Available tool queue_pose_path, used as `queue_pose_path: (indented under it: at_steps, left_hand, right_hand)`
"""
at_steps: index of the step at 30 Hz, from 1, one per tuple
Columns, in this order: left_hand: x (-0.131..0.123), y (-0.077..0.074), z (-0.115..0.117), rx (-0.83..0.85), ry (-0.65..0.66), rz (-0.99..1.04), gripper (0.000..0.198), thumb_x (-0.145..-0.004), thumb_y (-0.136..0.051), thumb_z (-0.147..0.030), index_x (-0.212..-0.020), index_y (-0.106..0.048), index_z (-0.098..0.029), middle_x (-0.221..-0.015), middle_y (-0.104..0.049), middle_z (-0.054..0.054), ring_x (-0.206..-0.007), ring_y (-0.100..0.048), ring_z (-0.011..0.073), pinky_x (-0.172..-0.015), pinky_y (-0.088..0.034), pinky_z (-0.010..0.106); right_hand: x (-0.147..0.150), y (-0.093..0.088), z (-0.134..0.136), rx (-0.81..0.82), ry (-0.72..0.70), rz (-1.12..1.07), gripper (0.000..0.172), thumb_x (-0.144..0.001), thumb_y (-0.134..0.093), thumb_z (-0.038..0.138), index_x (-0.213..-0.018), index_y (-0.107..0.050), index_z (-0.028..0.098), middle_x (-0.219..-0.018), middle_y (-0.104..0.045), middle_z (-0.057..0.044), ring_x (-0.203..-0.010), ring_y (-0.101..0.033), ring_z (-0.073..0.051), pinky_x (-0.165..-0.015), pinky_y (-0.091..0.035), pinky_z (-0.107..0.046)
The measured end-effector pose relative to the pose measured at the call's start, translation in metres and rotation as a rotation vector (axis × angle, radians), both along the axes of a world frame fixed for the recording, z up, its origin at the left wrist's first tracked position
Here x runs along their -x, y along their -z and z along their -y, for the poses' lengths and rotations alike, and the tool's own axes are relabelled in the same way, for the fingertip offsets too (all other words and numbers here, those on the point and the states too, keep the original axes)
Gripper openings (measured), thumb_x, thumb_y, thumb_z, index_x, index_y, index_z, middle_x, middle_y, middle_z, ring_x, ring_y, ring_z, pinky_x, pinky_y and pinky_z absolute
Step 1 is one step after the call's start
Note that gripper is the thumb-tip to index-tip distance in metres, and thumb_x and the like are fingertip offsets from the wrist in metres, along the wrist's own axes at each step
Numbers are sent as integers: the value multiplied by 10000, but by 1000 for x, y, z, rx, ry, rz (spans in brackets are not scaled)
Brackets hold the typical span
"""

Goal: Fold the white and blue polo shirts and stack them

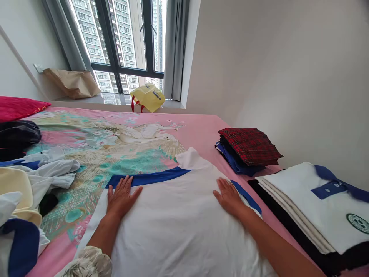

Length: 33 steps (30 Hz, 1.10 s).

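Note:
A white shirt (178,223) with blue shoulder stripes and a white collar lies spread on the bed in front of me, its collar pointing away. My left hand (122,198) rests flat on its left shoulder, fingertips over the blue stripe. On the right shoulder, just inside the other blue stripe, my right hand (229,196) lies flat with its fingers stretched out. Neither hand grips anything. The lower part of the shirt runs out of view at the bottom.
Loose clothes (54,173) are heaped at the left beside a black bundle (19,134) and red cushion (20,107). Folded garments with red plaid (250,144) and a stack of folded white shirts (314,204) lie right. A yellow bag (148,98) and brown paper bag (72,82) sit by the window.

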<state>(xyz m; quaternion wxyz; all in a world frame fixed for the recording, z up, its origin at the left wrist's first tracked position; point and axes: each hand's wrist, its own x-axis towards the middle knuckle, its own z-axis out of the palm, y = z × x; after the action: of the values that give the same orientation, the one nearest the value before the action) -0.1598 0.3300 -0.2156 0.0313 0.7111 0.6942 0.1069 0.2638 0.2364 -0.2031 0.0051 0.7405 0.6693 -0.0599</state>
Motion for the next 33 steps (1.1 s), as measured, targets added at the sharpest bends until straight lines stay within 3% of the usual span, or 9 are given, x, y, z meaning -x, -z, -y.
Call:
queue_pose_path:
  at_steps: [5, 9, 13, 15, 18, 21, 24, 30, 33]
  left_hand:
    - [2, 1, -1, -2, 0, -42, 706, -852, -268, -600, -1430, -288, -196, -1521, -256, 59, -1406, -168, 241, -1118, -32, 542]
    - [-3, -18, -5, 78, -35, -76, 690, -861, -290, -563, -1429, -288, -172, -1527, -234, 71, -1410, -150, 254, -1118, -32, 559]
    - [-72, -54, 9, 115, -154, -55, 606, -879, -333, -481, -1378, -388, -140, -1498, -289, 134, -1403, -160, 303, -1083, -20, 634]
    - [-135, -64, 31, 20, 137, 15, 567, -901, -305, -469, -1385, -379, -183, -1508, -277, 98, -1407, -167, 263, -1101, -12, 604]
    - [-224, -59, 68, 43, 639, 140, 580, -898, -254, -556, -1398, -349, -278, -1522, -248, 44, -1407, -179, 227, -1112, 9, 587]
    - [-252, -42, 82, 110, 761, 171, 639, -867, -233, -636, -1393, -358, -294, -1506, -292, 62, -1399, -207, 241, -1100, 37, 603]
    - [-191, -30, 66, 155, 654, 97, 637, -863, -254, -636, -1408, -322, -315, -1522, -246, 38, -1407, -177, 244, -1092, 71, 603]
    - [33, -31, 29, 212, 17, -155, 684, -871, -263, -586, -1460, -179, -248, -1549, -110, 39, -1426, -74, 243, -1091, 50, 593]
    - [58, -39, 30, 217, -166, -232, 665, -886, -270, -527, -1459, -187, -201, -1551, -88, 75, -1426, -66, 256, -1080, 17, 619]
  right_hand:
    - [-26, 20, 5, -139, 31, 0, 645, -920, -238, 453, -1443, -254, 76, -1519, -214, -106, -1408, -136, -215, -1156, -110, -394]
    - [-22, 20, 4, -149, 31, -12, 653, -917, -248, 452, -1441, -257, 64, -1518, -213, -108, -1408, -136, -216, -1157, -93, -386]
    - [-20, 21, 5, -179, 33, -21, 651, -914, -256, 459, -1443, -262, 79, -1520, -210, -102, -1407, -139, -218, -1155, -91, -389]
    - [-21, 24, 5, -188, 35, -19, 647, -913, -255, 460, -1442, -267, 86, -1520, -213, -99, -1406, -143, -215, -1153, -99, -387]
    - [-23, 27, 4, -187, 31, -3, 649, -914, -247, 464, -1440, -270, 83, -1517, -220, -101, -1406, -144, -212, -1151, -114, -383]
    - [-23, 31, 5, -194, 24, 17, 643, -915, -244, 458, -1436, -279, 83, -1515, -231, -102, -1404, -156, -215, -1148, -127, -385]
    - [-25, 36, 7, -220, 10, 30, 640, -915, -239, 451, -1431, -289, 75, -1507, -253, -110, -1398, -178, -221, -1147, -135, -388]
    - [-27, 44, 7, -255, 19, 32, 644, -909, -242, 469, -1422, -314, 87, -1495, -283, -111, -1386, -216, -230, -1145, -156, -397]
    - [-26, 43, 7, -256, 20, 50, 641, -906, -253, 463, -1417, -324, 84, -1490, -295, -114, -1383, -224, -228, -1146, -159, -390]
